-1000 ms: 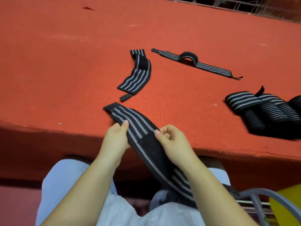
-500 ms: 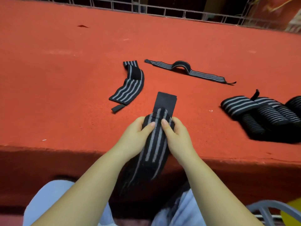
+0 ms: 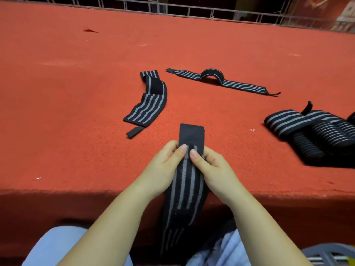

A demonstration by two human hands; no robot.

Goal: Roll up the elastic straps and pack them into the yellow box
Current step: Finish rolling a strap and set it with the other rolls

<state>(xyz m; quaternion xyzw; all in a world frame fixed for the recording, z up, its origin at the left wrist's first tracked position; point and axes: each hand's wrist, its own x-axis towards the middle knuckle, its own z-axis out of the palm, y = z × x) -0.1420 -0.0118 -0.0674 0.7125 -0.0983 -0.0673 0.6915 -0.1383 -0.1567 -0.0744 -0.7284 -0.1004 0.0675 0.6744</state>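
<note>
A black elastic strap with grey stripes [image 3: 187, 191] runs from my lap up over the front edge of the red table [image 3: 76, 112]. Its plain black end lies flat on the table beyond my fingers. My left hand [image 3: 163, 166] and my right hand [image 3: 211, 167] pinch the strap from either side, thumbs on top and nearly touching. Two more loose straps lie further back: a curved one [image 3: 148, 102] at centre left and a long thin one [image 3: 221, 81] with a hump in it. The yellow box shows only as a sliver [image 3: 351, 263] at the bottom right corner.
Several rolled striped straps [image 3: 315, 135] are piled at the table's right edge. A wire fence [image 3: 172, 8] runs along the far side. A grey chair frame [image 3: 330, 254] shows at bottom right beside my legs.
Since a second ago I have turned the strap from a slant to point straight away from me and laid its black end flat. Both hands have closed in together near that end.
</note>
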